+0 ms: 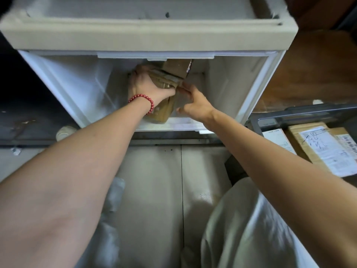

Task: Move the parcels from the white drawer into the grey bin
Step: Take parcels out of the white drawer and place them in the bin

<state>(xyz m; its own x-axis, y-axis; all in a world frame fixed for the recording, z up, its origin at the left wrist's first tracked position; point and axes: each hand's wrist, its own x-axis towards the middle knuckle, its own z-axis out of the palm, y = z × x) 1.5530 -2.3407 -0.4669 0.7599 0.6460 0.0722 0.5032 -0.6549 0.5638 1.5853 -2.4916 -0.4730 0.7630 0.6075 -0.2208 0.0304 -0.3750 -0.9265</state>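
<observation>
Parcels (166,82) of brown taped cardboard inside white drawer (58,78), left hand (144,86) curled over top one, right hand (195,105) against its side, grip unclear; likely light, stiff, tape-slick, best taken by opposite edges; grey bin (289,113) right of right hand.

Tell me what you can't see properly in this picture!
Head view, white drawer: how many parcels remain; the left hand, gripping the top parcel, and the right hand cover them.
Head view, drawer's back: hidden under the beige frame.
Head view, grey bin: cut off by the right edge.
Head view, label: writing too small, blurred.
</observation>
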